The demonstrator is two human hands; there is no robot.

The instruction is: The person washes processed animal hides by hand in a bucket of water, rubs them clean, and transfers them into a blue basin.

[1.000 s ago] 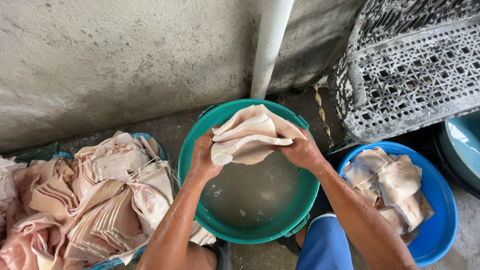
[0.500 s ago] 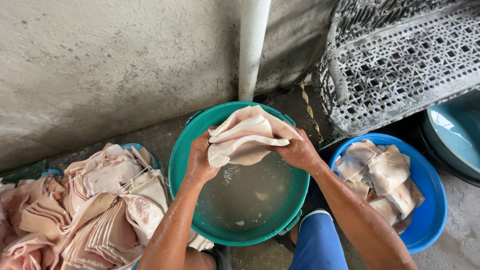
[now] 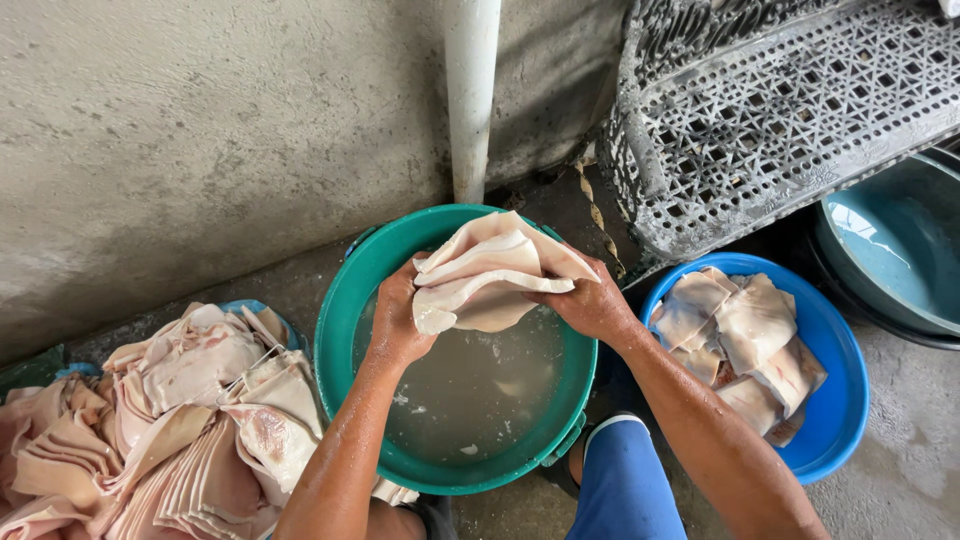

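Both my hands hold a folded stack of pale pink skin sheets [image 3: 495,270] above a green basin [image 3: 340,330] of cloudy water. My left hand [image 3: 398,322] grips the stack's left end, fingers under it. My right hand [image 3: 590,300] grips the right end, fingers curled over the edge. The stack hangs over the far side of the basin, clear of the water.
A large heap of the same pink sheets [image 3: 170,420] fills a blue tub at the left. A blue basin [image 3: 845,390] at the right holds several sheets. Behind stand a white pipe [image 3: 470,100], a grey perforated crate [image 3: 780,110] and a teal tub [image 3: 890,250].
My hands and the stack stay above the green basin in nearly the same grip. The view has shifted slightly, with the basin now closer to the middle.
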